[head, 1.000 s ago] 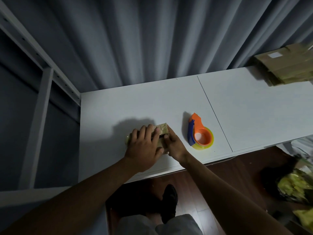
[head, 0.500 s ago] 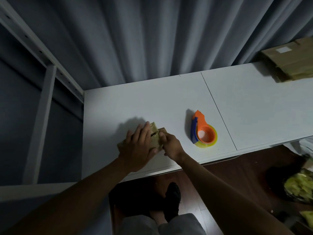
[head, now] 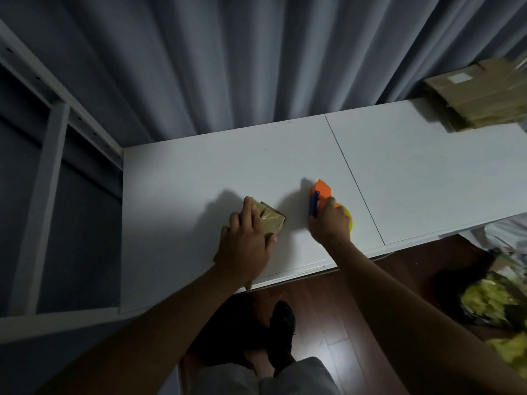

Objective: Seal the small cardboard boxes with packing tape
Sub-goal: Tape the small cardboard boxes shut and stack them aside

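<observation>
Small box (head: 269, 222) on the table (head: 185, 181), pinned flat under left hand (head: 245, 243). Right hand (head: 329, 225) now off the box, just beside it, curled round the tape dispenser (head: 320, 195). Probably another strip coming.

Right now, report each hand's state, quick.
Left hand: open, fingers flat on the small cardboard box.
Right hand: gripping the tape dispenser.

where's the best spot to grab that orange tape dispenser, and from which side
Grip the tape dispenser by its round body around the yellowish tape roll, coming from the near table edge. It stands on edge with its orange nose pointing away, so the rounded rear faces the person. The right hand is already there, fingers curling over it.
</observation>
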